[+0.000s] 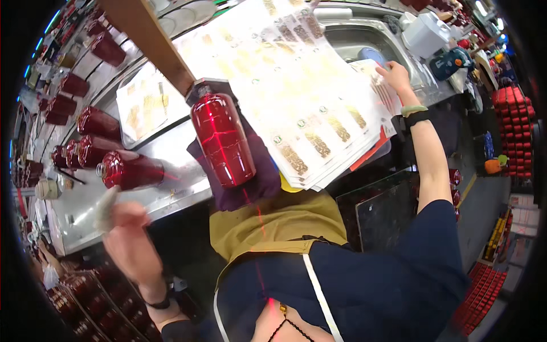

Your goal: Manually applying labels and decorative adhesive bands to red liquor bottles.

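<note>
A glossy dark red bottle (pixel 225 139) lies on a dark purple cloth (pixel 262 162) in front of me, its neck toward a wooden post. A thin red line of light runs along the bottle. My left hand (pixel 130 236) is in the air left of the cloth, smeared by motion; a pale grey covering (pixel 105 210) shows on one finger. Nearest to it stands another red bottle (pixel 131 170). At the far right edge of a stack of sheets with gold printed patterns (pixel 319 114), my right hand (pixel 396 78) has its fingers apart at the paper's edge.
The wooden post (pixel 154 45) slants up from the bottle's neck. A metal sink (pixel 356 40) lies behind the sheets, with a white jug (pixel 424 34) beside it. Several red bottles (pixel 97 122) stand on the metal bench at left. A tray (pixel 149 108) holds more sheets.
</note>
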Tool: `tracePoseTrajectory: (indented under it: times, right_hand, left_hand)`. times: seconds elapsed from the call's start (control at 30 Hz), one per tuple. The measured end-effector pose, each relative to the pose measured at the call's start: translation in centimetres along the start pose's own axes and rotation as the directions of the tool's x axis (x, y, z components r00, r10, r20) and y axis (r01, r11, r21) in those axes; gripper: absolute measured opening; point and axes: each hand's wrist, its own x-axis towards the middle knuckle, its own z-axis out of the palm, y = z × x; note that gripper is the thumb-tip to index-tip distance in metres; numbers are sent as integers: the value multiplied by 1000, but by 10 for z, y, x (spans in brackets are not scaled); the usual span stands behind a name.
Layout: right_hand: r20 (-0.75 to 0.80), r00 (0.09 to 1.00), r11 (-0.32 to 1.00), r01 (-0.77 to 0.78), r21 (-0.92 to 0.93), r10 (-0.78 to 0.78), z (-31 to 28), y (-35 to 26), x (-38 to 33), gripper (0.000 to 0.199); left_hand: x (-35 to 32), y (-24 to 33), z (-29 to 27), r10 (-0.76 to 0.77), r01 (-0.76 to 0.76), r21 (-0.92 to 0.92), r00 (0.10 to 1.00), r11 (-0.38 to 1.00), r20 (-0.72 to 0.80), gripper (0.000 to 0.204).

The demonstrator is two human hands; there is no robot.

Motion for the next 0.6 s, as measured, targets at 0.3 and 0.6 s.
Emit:
tracePoseTrajectory:
  times: [0.3, 0.6]
  right_hand:
    - [54, 994, 991, -87, -100, 93, 47, 80, 54, 56]
    - [172, 970, 970, -196, 145, 170, 49, 95, 64, 58]
  left_hand:
    - [-24, -86, 51, -221, 168, 257, 956, 952, 195, 80]
    - [-14, -123, 97, -8, -54, 458, 991, 887, 132, 109]
